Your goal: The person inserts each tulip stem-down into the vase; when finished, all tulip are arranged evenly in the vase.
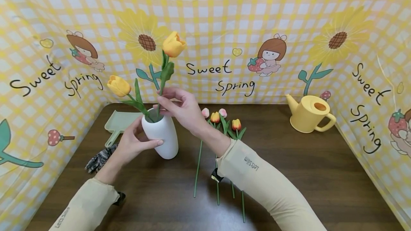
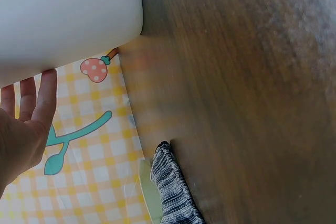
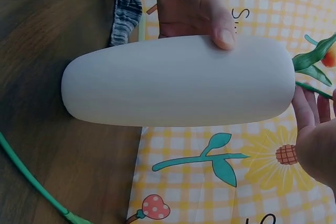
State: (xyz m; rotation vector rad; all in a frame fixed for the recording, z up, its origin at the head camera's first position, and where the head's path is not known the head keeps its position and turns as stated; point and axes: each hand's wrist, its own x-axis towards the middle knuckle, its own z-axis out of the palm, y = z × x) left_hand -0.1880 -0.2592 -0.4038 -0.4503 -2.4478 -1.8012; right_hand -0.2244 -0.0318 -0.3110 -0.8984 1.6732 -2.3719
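Note:
My left hand point(image 1: 133, 143) grips the white vase point(image 1: 164, 138) around its upper side, thumb across the front. The vase tilts a little over the dark table. A yellow tulip point(image 1: 119, 86) stands in it, leaning left out of the mouth. Above the rim, my right hand point(image 1: 183, 108) pinches the stem of a second yellow tulip point(image 1: 173, 45), held upright with its lower end at the vase mouth. In the right wrist view, the green stem point(image 3: 313, 88) runs between the vase mouth and my right fingers. The stem's lower tip is hidden.
Several pink and red-yellow tulips point(image 1: 215, 117) lie on the table point(image 1: 289, 174), partly under my right forearm. A yellow watering can point(image 1: 306, 115) stands at the back right. A pale green dustpan point(image 1: 120, 121) and a grey-black knitted glove point(image 1: 100, 159) lie left of the vase. Checked cloth walls surround the table.

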